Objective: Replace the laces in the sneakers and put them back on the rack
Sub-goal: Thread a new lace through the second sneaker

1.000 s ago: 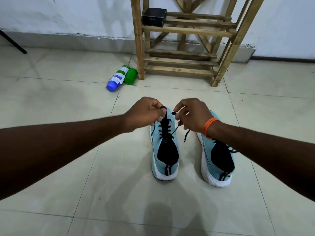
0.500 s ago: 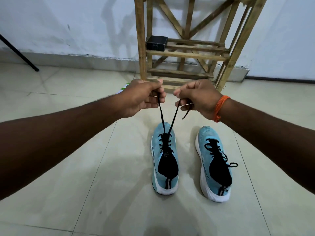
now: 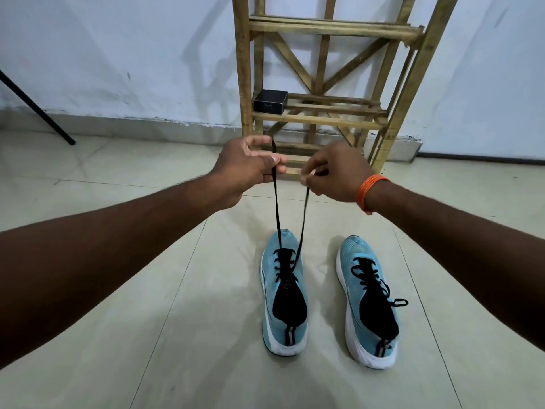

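Two light-blue sneakers with white soles stand side by side on the tiled floor, toes away from me. From the left sneaker (image 3: 283,293) two black lace ends (image 3: 277,214) run up taut. My left hand (image 3: 247,166) pinches one end, my right hand (image 3: 333,172), with an orange band on its wrist, pinches the other. Both hands are raised well above the shoe's toe. The right sneaker (image 3: 368,302) sits untouched, its black lace threaded with a loose end lying off its right side. The wooden rack (image 3: 324,119) stands against the wall just beyond my hands.
A small black box (image 3: 269,101) sits at the left end of a rack shelf. A black slanted pole (image 3: 35,110) reaches the floor at the far left. A white wall runs behind the rack. Pale floor tiles surround the shoes.
Both hands rose from the left sneaker's tongue, pulling the two lace ends up and taut. The view tilted upward, so the green and blue bottle on the floor has left the frame.
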